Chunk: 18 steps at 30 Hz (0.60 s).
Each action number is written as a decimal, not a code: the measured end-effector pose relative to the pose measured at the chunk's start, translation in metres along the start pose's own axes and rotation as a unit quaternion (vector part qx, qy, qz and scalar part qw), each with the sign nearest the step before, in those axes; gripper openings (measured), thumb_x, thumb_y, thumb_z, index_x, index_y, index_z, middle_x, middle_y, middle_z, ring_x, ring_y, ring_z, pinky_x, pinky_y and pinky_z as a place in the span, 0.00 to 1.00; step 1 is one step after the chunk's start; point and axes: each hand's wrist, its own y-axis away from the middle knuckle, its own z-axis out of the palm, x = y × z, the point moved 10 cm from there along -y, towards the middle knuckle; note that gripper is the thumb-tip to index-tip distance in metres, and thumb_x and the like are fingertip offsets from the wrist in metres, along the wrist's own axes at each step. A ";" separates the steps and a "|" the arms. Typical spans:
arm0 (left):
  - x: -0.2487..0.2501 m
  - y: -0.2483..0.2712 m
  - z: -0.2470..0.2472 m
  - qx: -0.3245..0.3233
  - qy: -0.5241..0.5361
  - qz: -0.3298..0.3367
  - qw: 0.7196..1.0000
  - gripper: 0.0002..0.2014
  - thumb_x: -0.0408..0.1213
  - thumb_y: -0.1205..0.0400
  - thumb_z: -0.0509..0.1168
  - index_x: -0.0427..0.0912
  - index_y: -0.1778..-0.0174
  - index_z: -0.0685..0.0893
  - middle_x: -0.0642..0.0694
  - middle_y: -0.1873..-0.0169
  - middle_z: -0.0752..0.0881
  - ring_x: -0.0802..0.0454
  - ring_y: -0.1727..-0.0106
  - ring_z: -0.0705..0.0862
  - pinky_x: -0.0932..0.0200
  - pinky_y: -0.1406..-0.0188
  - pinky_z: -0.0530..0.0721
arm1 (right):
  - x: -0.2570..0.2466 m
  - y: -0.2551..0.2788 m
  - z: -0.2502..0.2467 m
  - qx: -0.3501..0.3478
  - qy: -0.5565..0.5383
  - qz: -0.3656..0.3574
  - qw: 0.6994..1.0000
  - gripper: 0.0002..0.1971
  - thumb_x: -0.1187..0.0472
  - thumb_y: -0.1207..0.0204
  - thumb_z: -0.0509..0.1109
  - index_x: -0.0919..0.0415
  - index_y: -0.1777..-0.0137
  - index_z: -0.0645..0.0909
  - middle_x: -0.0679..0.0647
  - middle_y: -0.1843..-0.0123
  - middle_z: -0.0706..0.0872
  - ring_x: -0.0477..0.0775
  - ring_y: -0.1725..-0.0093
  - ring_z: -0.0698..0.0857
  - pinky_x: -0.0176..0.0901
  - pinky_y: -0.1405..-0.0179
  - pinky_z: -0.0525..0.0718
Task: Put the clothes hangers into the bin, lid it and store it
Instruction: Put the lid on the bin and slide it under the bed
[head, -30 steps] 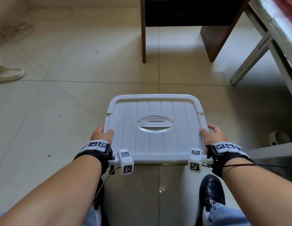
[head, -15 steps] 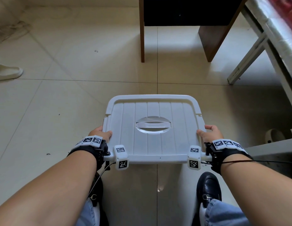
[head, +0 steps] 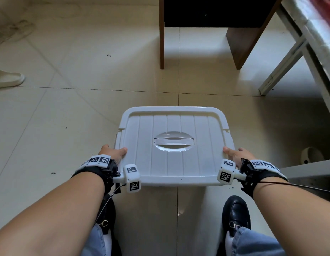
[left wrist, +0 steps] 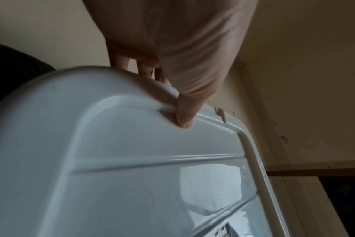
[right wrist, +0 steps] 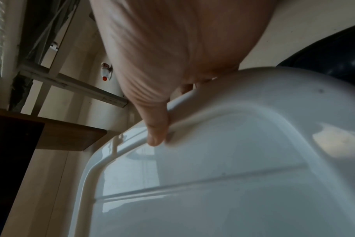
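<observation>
A white plastic bin [head: 174, 174] with its ribbed lid [head: 175, 157] on is held above the tiled floor in front of me. The lid has an oval recessed handle [head: 174, 141] in its middle. My left hand [head: 112, 153] grips the bin's left rim, thumb on top of the lid [left wrist: 132, 160] and fingers curled under the edge. On the opposite rim my right hand [head: 236, 154] grips the same way, thumb on the lid [right wrist: 233, 160]. The bin's inside and the hangers are hidden under the lid.
A dark wooden desk [head: 206, 13] with brown legs stands ahead, open floor beneath it. A white metal bed frame [head: 282, 63] runs along the right. A pale slipper [head: 7, 80] lies far left. My black shoes [head: 236, 213] stand under the bin's near edge.
The bin, held in both hands, has come slightly lower and nearer in view. The desk and bed frame have shifted little. Both grips are unchanged.
</observation>
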 end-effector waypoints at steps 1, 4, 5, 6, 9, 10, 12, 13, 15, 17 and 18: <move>0.000 0.000 0.000 -0.002 0.000 0.002 1.000 0.43 0.52 0.22 0.68 0.41 0.15 0.55 0.37 0.19 0.66 0.33 0.21 0.68 0.41 0.24 0.66 | -0.001 0.000 0.000 0.001 0.007 -0.005 1.000 0.42 0.43 0.27 0.73 0.59 0.17 0.61 0.61 0.20 0.71 0.66 0.26 0.75 0.58 0.29 0.73; 0.002 -0.001 0.001 -0.003 0.009 0.012 1.000 0.42 0.53 0.28 0.71 0.41 0.20 0.66 0.36 0.26 0.77 0.32 0.31 0.79 0.40 0.28 0.74 | -0.007 0.002 0.003 0.002 0.002 -0.033 0.999 0.31 0.49 0.26 0.73 0.65 0.27 0.74 0.61 0.39 0.84 0.63 0.45 0.83 0.51 0.45 0.79; 0.003 -0.002 0.002 0.001 0.013 0.024 1.000 0.39 0.54 0.31 0.71 0.42 0.24 0.72 0.36 0.33 0.82 0.32 0.38 0.83 0.39 0.32 0.78 | -0.008 0.003 0.005 0.001 -0.004 -0.043 0.999 0.27 0.51 0.24 0.73 0.66 0.30 0.76 0.61 0.42 0.85 0.61 0.50 0.83 0.49 0.48 0.78; 0.005 -0.002 0.001 0.008 0.016 0.037 0.999 0.36 0.53 0.32 0.72 0.42 0.29 0.76 0.37 0.38 0.86 0.34 0.43 0.85 0.40 0.36 0.81 | -0.010 0.004 0.006 0.002 -0.011 -0.053 0.999 0.24 0.54 0.23 0.72 0.66 0.31 0.78 0.61 0.43 0.86 0.60 0.51 0.83 0.48 0.49 0.78; 0.015 0.003 -0.002 0.020 0.020 0.063 0.998 0.26 0.45 0.27 0.72 0.43 0.33 0.80 0.40 0.41 0.87 0.36 0.45 0.86 0.44 0.39 0.83 | -0.015 0.005 0.007 0.010 -0.031 -0.074 0.997 0.17 0.60 0.22 0.70 0.65 0.35 0.80 0.64 0.41 0.87 0.60 0.51 0.83 0.50 0.44 0.80; 0.016 0.005 -0.002 0.016 0.027 0.062 0.998 0.25 0.43 0.26 0.72 0.43 0.32 0.79 0.40 0.41 0.87 0.36 0.45 0.86 0.44 0.39 0.83 | -0.017 0.006 0.008 0.012 -0.037 -0.079 0.996 0.17 0.60 0.22 0.70 0.64 0.35 0.80 0.64 0.41 0.87 0.60 0.51 0.83 0.51 0.44 0.80; 0.017 0.003 -0.002 0.002 0.050 0.058 0.997 0.27 0.41 0.26 0.73 0.43 0.31 0.78 0.40 0.41 0.87 0.37 0.45 0.86 0.43 0.38 0.83 | -0.018 0.006 0.010 0.013 -0.043 -0.083 0.995 0.19 0.58 0.22 0.70 0.63 0.33 0.78 0.63 0.41 0.87 0.61 0.50 0.83 0.52 0.44 0.80; 0.018 0.002 -0.002 -0.006 0.065 0.062 0.996 0.27 0.42 0.26 0.73 0.42 0.31 0.78 0.40 0.41 0.87 0.37 0.46 0.87 0.43 0.38 0.84 | -0.017 0.005 0.010 0.014 -0.049 -0.082 0.995 0.20 0.56 0.22 0.70 0.63 0.32 0.77 0.62 0.41 0.86 0.61 0.50 0.83 0.52 0.43 0.80; 0.018 -0.002 -0.003 -0.005 0.098 0.069 0.993 0.26 0.46 0.25 0.72 0.41 0.32 0.79 0.41 0.43 0.88 0.38 0.48 0.88 0.44 0.39 0.84 | -0.014 0.004 0.010 0.020 -0.063 -0.080 0.995 0.23 0.51 0.23 0.70 0.62 0.31 0.75 0.60 0.42 0.85 0.61 0.49 0.82 0.51 0.44 0.80; 0.018 -0.004 -0.005 0.015 0.115 0.074 0.991 0.26 0.50 0.22 0.69 0.40 0.32 0.79 0.41 0.42 0.88 0.39 0.48 0.87 0.48 0.40 0.83 | -0.013 0.002 0.009 0.029 -0.069 -0.083 0.994 0.25 0.48 0.23 0.70 0.61 0.32 0.75 0.59 0.44 0.85 0.60 0.49 0.83 0.49 0.47 0.79; 0.018 -0.006 -0.003 0.019 0.113 0.077 0.990 0.26 0.51 0.22 0.68 0.40 0.32 0.79 0.40 0.42 0.88 0.39 0.47 0.86 0.48 0.40 0.83 | -0.013 0.001 0.008 0.035 -0.070 -0.088 0.993 0.25 0.47 0.23 0.70 0.62 0.32 0.75 0.59 0.44 0.85 0.61 0.49 0.83 0.48 0.47 0.79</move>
